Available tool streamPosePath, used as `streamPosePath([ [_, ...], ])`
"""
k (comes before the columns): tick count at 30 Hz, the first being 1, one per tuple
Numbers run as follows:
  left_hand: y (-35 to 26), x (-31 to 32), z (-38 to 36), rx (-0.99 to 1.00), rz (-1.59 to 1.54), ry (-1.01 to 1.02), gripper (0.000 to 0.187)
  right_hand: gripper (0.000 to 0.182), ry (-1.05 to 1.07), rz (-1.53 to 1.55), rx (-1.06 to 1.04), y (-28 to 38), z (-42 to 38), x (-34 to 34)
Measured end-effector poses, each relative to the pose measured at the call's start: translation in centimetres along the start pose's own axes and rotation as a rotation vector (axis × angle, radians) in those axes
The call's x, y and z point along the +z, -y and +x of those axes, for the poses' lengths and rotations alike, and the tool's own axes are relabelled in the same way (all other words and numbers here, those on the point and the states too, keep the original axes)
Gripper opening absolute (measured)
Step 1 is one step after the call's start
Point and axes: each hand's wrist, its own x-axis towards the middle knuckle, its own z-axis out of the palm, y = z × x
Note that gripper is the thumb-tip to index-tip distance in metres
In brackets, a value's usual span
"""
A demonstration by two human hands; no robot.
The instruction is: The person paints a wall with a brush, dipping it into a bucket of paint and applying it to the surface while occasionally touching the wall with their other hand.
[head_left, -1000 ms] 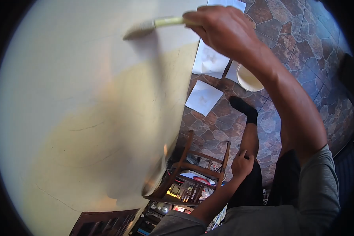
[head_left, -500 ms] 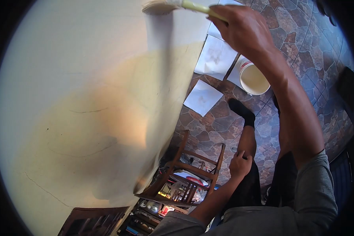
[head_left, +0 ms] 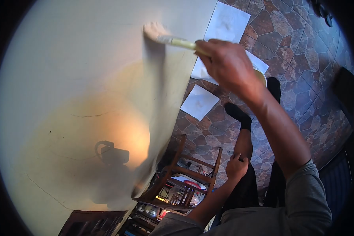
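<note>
Paintbrush [head_left: 176, 42] in right hand [head_left: 228, 65], red-and-white packaging [head_left: 192, 183] near chair [head_left: 195, 172] illegible

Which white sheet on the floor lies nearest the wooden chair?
The picture's lowest sheet, between the wall and left foot; bare tile separates it from the other sheets, which lie higher, farther from the chair.

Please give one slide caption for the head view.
Right hand holding a brush against a wall, white sheets on the floor.
</note>
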Motion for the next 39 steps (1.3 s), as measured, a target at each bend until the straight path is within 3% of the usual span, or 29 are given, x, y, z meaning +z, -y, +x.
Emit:
streamPosePath([
  [2, 0.1, -0.1, 0.0, -0.004, 0.006, -0.004, 0.056, 0.010, 0.077, -0.061, -0.002, 0.2, -1.0, -0.4],
  [6, 0.1, 0.1, -0.1, -0.004, 0.010, -0.018, 0.055, 0.011, -0.098, -0.099, 0.104, -1.1, 0.9, -2.1],
  [10, -0.3, -0.3, -0.1, 0.005, 0.036, -0.016, 0.055, 0.012, 0.119, -0.008, 0.038, 1.8, 0.3, -0.1],
  [17, -0.3, -0.1, 0.1, 0.031, 0.054, -0.050, 0.053, 0.016, 0.140, -0.178, -0.144, -1.7, 2.4, -3.6],
  [24, -0.5, -0.2, -0.5, 0.044, 0.023, -0.073, 0.051, 0.015, -0.162, -0.192, -0.025, -4.4, 3.5, -2.8],
  [27, -0.9, -0.2, -0.5, 0.052, 0.026, -0.083, 0.050, 0.013, 0.005, -0.065, 0.059, -1.6, 1.2, -0.3],
  [30, -0.9, -0.3, -0.5, 0.046, 0.015, -0.076, 0.050, 0.013, 0.061, -0.012, -0.005, -1.1, 0.0, -0.1],
  [34, -0.5, 0.0, -0.5, 0.048, 0.006, -0.075, 0.050, 0.022, 0.029, -0.067, 0.092, -3.4, 1.4, -2.6],
  [36, -0.6, 0.1, -0.3, 0.057, 0.001, -0.067, 0.050, 0.031, 0.276, -0.008, 0.522, -3.4, 2.4, -3.0],
  [37, -0.4, 0.0, -0.4, 0.053, 0.002, -0.061, 0.050, 0.043, 0.354, -0.051, 0.485, -3.3, 2.8, -2.5],
  [39, -0.8, -0.5, -0.6, 0.020, 0.006, -0.051, 0.050, 0.042, 0.360, 0.070, 0.491, -1.6, 2.8, -1.7],
])
